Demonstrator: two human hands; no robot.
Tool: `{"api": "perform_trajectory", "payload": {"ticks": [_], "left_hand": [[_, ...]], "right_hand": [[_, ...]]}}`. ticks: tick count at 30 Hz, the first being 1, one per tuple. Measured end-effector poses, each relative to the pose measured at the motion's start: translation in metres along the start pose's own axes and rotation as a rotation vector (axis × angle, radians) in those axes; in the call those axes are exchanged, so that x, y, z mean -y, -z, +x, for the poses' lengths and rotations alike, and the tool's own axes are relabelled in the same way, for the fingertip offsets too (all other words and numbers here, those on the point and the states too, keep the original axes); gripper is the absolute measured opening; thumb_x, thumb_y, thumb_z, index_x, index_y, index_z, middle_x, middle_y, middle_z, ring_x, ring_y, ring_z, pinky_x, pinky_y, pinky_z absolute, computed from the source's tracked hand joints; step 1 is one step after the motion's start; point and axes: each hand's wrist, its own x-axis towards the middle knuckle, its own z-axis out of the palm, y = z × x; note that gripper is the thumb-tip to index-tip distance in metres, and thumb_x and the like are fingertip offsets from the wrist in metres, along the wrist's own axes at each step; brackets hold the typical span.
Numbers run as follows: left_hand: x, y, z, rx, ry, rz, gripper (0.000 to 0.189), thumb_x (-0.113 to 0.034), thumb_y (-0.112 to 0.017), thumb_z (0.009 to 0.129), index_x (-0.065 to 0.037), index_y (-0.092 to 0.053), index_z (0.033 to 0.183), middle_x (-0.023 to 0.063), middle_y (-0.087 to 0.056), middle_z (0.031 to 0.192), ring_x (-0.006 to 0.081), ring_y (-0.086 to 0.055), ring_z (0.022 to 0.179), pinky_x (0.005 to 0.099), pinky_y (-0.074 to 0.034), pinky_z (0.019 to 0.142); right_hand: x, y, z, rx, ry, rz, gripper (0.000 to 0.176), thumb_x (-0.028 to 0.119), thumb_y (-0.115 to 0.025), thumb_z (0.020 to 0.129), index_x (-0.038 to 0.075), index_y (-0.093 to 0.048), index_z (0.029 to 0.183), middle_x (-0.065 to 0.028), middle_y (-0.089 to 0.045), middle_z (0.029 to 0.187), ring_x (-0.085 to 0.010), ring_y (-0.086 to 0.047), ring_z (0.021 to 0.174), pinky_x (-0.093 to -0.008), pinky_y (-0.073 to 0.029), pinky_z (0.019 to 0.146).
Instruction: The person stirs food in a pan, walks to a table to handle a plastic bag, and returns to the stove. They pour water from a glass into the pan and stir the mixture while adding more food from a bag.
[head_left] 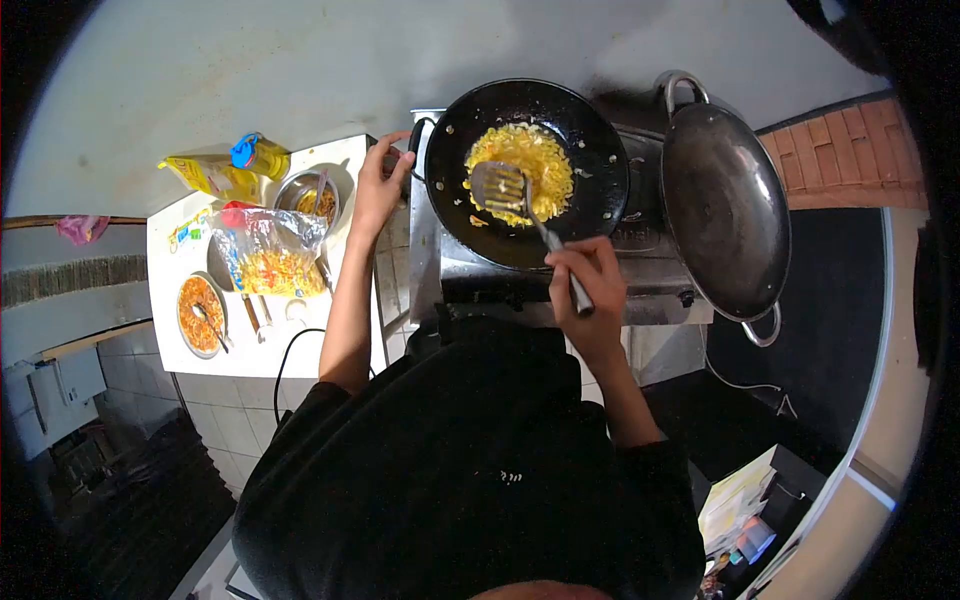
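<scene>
A black wok point(595, 215) sits on the gas stove point(470, 285), with a yellow, egg-like mixture point(545, 165) in its middle. My right hand point(588, 290) is closed round the handle of a slotted metal spatula point(500, 187), whose head lies over the left part of the mixture. At the wok's left side, my left hand point(382, 180) is beside the looped handle point(418, 150); its fingertips reach the handle, and whether they grip it is hard to tell.
A large empty metal wok point(722, 205) stands right of the stove. The white table point(180, 350) on the left holds a bowl of orange-red food point(202, 305) with a spoon, a clear bag point(275, 260), a metal bowl point(305, 195), a yellow packet point(210, 178) and a blue-lidded container point(262, 155).
</scene>
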Motion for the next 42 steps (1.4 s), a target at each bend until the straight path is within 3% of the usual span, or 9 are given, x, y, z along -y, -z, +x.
{"api": "perform_trajectory", "payload": {"ticks": [7, 12, 14, 20, 28, 30, 36, 40, 42], "left_hand": [[-0.005, 0.000, -0.002, -0.017, 0.013, -0.004, 0.032, -0.011, -0.067, 0.094, -0.012, -0.065, 0.126, 0.0022, -0.055, 0.085, 0.0102, -0.051, 0.076, 0.0252, -0.046, 0.070], [-0.002, 0.003, 0.001, 0.025, 0.033, -0.021, 0.032, -0.012, -0.066, 0.096, -0.011, -0.063, 0.127, 0.0010, -0.054, 0.083, 0.0096, -0.050, 0.075, 0.0251, -0.046, 0.069], [0.001, 0.003, 0.000, 0.039, -0.011, -0.006, 0.033, -0.019, -0.065, 0.099, -0.012, -0.061, 0.131, -0.0009, -0.056, 0.091, 0.0069, -0.051, 0.074, 0.0218, -0.043, 0.066], [-0.001, 0.005, 0.000, 0.066, -0.015, -0.021, 0.034, -0.018, -0.065, 0.099, -0.012, -0.059, 0.132, 0.0013, -0.057, 0.096, 0.0083, -0.053, 0.080, 0.0233, -0.046, 0.071], [0.004, 0.006, 0.003, 0.066, -0.019, -0.002, 0.033, -0.018, -0.065, 0.099, -0.012, -0.060, 0.131, 0.0002, -0.056, 0.096, 0.0080, -0.055, 0.082, 0.0232, -0.047, 0.072], [0.002, 0.005, 0.003, 0.070, -0.037, 0.001, 0.033, -0.017, -0.065, 0.099, -0.012, -0.060, 0.131, -0.0002, -0.056, 0.095, 0.0078, -0.055, 0.081, 0.0229, -0.047, 0.071], [0.001, 0.006, 0.004, 0.062, 0.056, -0.034, 0.032, -0.015, -0.067, 0.096, -0.012, -0.063, 0.128, -0.0006, -0.054, 0.084, 0.0089, -0.051, 0.075, 0.0240, -0.045, 0.069], [0.004, 0.005, 0.005, 0.050, 0.033, -0.055, 0.032, -0.013, -0.068, 0.095, -0.011, -0.064, 0.126, -0.0002, -0.052, 0.084, 0.0089, -0.049, 0.073, 0.0236, -0.045, 0.069], [0.000, 0.005, 0.004, 0.038, 0.024, -0.057, 0.031, -0.013, -0.068, 0.095, -0.011, -0.064, 0.125, 0.0001, -0.052, 0.084, 0.0092, -0.048, 0.074, 0.0240, -0.045, 0.069]], "right_hand": [[-0.023, -0.008, -0.021, 0.058, -0.058, 0.006, 0.018, -0.005, -0.065, 0.082, 0.003, -0.068, 0.099, -0.0151, -0.054, 0.100, -0.0246, -0.063, 0.082, -0.0333, -0.052, 0.071], [-0.032, -0.025, -0.011, -0.091, -0.023, -0.030, 0.014, -0.004, -0.063, 0.082, 0.001, -0.065, 0.095, -0.0137, -0.052, 0.095, -0.0257, -0.061, 0.080, -0.0353, -0.050, 0.069], [-0.026, -0.030, -0.011, -0.136, -0.012, -0.026, 0.014, -0.005, -0.063, 0.081, 0.000, -0.065, 0.094, -0.0134, -0.051, 0.094, -0.0257, -0.061, 0.080, -0.0352, -0.050, 0.069], [-0.028, -0.050, -0.015, -0.113, 0.002, 0.026, 0.016, -0.007, -0.064, 0.078, -0.001, -0.063, 0.093, -0.0132, -0.050, 0.092, -0.0259, -0.059, 0.077, -0.0339, -0.049, 0.068], [-0.026, 0.007, 0.016, -0.182, -0.089, -0.101, 0.011, -0.003, -0.065, 0.081, -0.001, -0.065, 0.091, -0.0126, -0.049, 0.089, -0.0259, -0.057, 0.073, -0.0325, -0.047, 0.065], [-0.026, 0.028, 0.037, -0.132, -0.014, -0.266, 0.010, 0.001, -0.065, 0.082, -0.001, -0.065, 0.092, -0.0142, -0.050, 0.086, -0.0300, -0.060, 0.071, -0.0371, -0.050, 0.065], [-0.031, 0.039, 0.099, -0.004, -0.074, -0.544, 0.016, 0.012, -0.068, 0.082, -0.001, -0.070, 0.091, -0.0206, -0.061, 0.093, -0.0410, -0.063, 0.074, -0.0490, -0.051, 0.071], [-0.069, 0.025, 0.117, 0.030, -0.008, -0.450, 0.019, 0.015, -0.068, 0.082, -0.002, -0.072, 0.088, -0.0208, -0.064, 0.092, -0.0405, -0.064, 0.075, -0.0461, -0.051, 0.069], [-0.090, 0.013, 0.117, 0.026, -0.076, -0.271, 0.015, 0.010, -0.067, 0.082, -0.003, -0.072, 0.086, -0.0183, -0.062, 0.081, -0.0352, -0.063, 0.070, -0.0402, -0.050, 0.064]]}}
